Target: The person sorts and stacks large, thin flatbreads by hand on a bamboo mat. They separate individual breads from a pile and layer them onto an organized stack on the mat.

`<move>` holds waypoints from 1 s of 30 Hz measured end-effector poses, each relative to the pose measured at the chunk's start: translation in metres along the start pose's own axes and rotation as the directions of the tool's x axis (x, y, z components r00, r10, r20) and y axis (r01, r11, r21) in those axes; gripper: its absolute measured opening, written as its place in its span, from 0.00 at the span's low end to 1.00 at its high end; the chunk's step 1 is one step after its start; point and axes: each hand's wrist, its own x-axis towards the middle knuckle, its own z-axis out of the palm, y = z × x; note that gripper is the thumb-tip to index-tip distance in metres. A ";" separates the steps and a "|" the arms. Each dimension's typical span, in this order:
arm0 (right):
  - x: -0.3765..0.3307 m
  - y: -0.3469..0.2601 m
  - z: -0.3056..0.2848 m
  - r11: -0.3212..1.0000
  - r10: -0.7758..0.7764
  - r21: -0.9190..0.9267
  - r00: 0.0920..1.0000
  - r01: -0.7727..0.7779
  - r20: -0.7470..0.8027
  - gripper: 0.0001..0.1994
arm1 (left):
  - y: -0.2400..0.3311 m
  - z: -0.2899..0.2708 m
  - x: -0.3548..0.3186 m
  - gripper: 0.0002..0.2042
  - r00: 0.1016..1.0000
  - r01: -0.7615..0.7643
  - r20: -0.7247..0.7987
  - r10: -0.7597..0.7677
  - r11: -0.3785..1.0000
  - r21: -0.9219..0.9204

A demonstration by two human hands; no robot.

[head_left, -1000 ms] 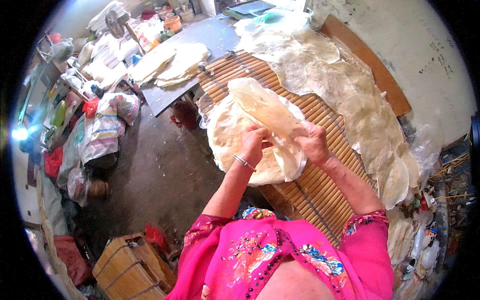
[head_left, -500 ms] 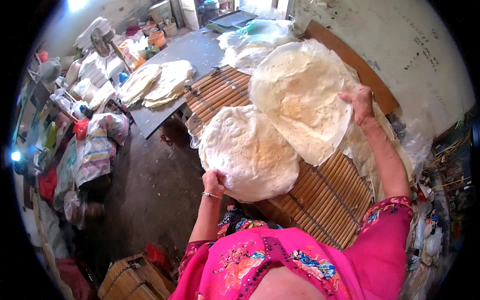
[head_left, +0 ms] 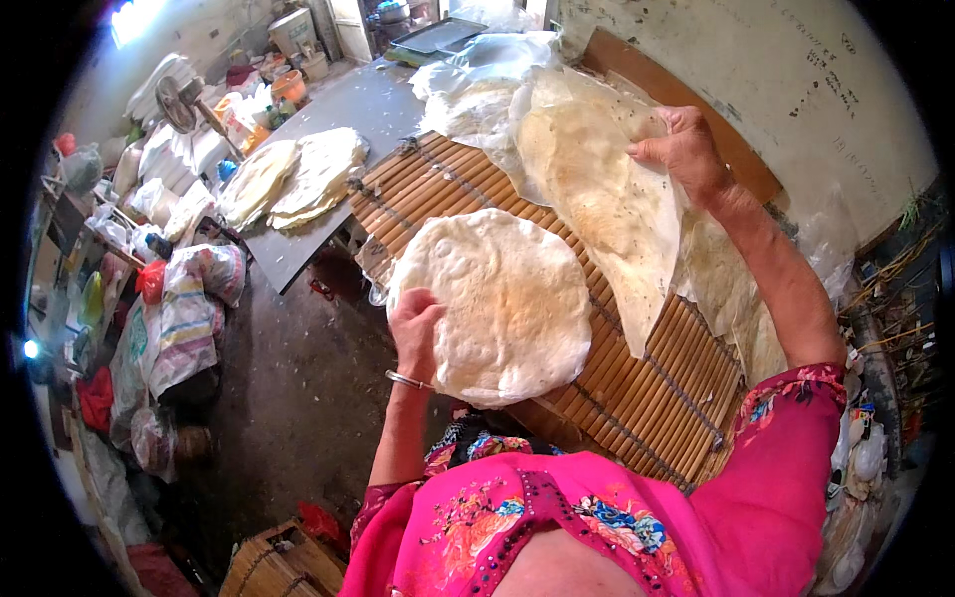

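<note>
Bamboo mat (head_left: 657,398) bears a round flatbread (head_left: 502,303) (pale, blistered, thin).

Bare slats of the bamboo mat (head_left: 637,398) lie open below the lifted sheet (head_left: 607,189); the wall (head_left: 796,90) blocks the far side.

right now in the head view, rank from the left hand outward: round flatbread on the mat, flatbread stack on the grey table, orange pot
1. Round flatbread: under the left hand, touching.
2. Flatbread stack: on the grey table, up-left.
3. Orange pot: far end, beyond the stack.
</note>
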 end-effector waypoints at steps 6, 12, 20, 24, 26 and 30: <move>-0.007 -0.034 -0.001 0.994 -0.077 0.087 0.995 0.071 0.070 0.06 | -0.002 0.033 -0.023 0.21 0.974 0.163 0.151 -0.169 0.985 0.051; -0.027 -0.042 -0.020 0.997 -0.048 0.072 0.981 0.035 0.186 0.05 | 0.053 0.048 0.001 0.28 0.988 -0.085 0.133 0.075 0.994 0.073; -0.040 -0.057 -0.043 0.989 -0.100 0.136 0.955 0.064 0.278 0.03 | 0.058 0.059 0.003 0.38 0.970 -0.043 0.234 0.068 0.993 -0.111; -0.045 -0.070 -0.053 0.995 -0.039 0.104 0.939 0.003 0.341 0.03 | 0.052 0.051 0.014 0.40 0.931 -0.014 0.342 0.127 0.949 -0.315; -0.045 -0.076 -0.052 0.991 0.042 0.109 0.944 -0.082 0.326 0.03 | 0.052 0.054 0.014 0.36 0.894 0.080 0.438 0.092 0.930 -0.358; -0.023 -0.063 -0.060 0.994 0.075 0.046 0.930 -0.097 0.361 0.04 | 0.035 0.049 0.022 0.17 0.810 0.222 0.586 -0.022 0.937 -0.271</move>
